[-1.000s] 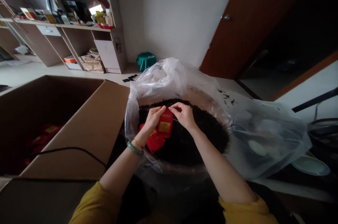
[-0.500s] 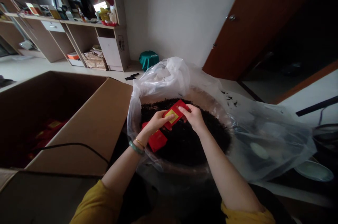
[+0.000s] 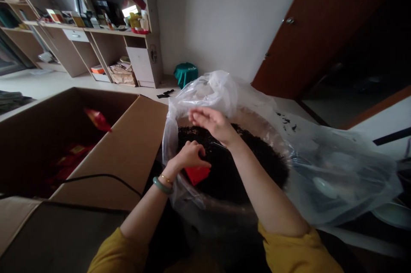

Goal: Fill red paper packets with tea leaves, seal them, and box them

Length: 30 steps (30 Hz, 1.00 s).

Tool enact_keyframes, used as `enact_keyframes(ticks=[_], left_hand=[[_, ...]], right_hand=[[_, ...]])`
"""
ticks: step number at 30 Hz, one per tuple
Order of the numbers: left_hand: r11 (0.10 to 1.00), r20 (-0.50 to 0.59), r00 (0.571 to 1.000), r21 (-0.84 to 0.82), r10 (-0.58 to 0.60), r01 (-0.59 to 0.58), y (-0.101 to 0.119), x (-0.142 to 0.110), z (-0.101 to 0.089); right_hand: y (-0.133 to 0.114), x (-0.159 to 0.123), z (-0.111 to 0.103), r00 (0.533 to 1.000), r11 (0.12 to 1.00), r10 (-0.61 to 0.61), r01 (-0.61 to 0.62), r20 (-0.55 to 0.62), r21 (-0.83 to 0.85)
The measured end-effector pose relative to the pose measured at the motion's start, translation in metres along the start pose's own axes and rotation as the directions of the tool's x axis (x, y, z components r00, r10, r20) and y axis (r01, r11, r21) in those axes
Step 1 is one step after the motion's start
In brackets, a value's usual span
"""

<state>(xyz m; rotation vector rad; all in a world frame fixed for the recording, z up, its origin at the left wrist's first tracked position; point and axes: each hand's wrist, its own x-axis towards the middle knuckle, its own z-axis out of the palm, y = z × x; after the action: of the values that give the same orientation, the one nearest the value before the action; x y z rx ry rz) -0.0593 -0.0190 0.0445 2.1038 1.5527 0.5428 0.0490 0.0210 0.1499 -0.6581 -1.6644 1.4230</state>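
Observation:
My right hand (image 3: 212,124) is held over the far left of the bag, its fingers stretched out and nothing in them. A red packet (image 3: 98,119), blurred by motion, is in mid-air over the cardboard box (image 3: 141,131). My left hand (image 3: 190,155) hovers with curved fingers, thumb and forefinger apart, just above another red packet (image 3: 197,174). That packet lies at the left edge of a heap of dark, dry leaf-like bits (image 3: 231,170) inside a clear plastic bag (image 3: 221,84). Whether my left fingertips touch it I cannot tell.
Several red packets (image 3: 69,157) lie in the box at left, with a black cord (image 3: 105,175) across its side. Loose plastic spreads right over a pale dish (image 3: 324,187). Behind stand a shelf unit (image 3: 141,65), a green-covered bin (image 3: 186,75) and a brown door (image 3: 321,28).
My right hand has let go of the red packet, which has flown left over the box. My left hand has come off it and moved down to the other packet. The view has shifted slightly.

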Motion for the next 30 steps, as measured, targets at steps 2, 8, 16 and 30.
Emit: enact_keyframes(ticks=[2, 8, 16, 30], left_hand=[[0.964, 0.093, 0.995, 0.267, -0.023, -0.003, 0.011, -0.007, 0.003], [0.875, 0.190, 0.958, 0.472, -0.217, 0.104, 0.035, -0.008, 0.017], [0.979, 0.359, 0.929, 0.205, -0.090, 0.015, -0.003, 0.006, 0.000], [0.994, -0.382, 0.920, 0.025, -0.090, 0.108, 0.036, 0.007, 0.000]], right_hand=[[0.026, -0.020, -0.022, 0.992, 0.986, 0.129, -0.130, -0.018, -0.105], [0.074, -0.063, -0.060, 0.937, 0.942, 0.309, -0.325, -0.164, -0.086], [0.087, -0.087, -0.055, 0.899, 0.902, 0.429, -0.431, -0.086, -0.014], [0.073, -0.080, -0.031, 0.954, 0.988, 0.153, -0.141, -0.259, 0.065]])
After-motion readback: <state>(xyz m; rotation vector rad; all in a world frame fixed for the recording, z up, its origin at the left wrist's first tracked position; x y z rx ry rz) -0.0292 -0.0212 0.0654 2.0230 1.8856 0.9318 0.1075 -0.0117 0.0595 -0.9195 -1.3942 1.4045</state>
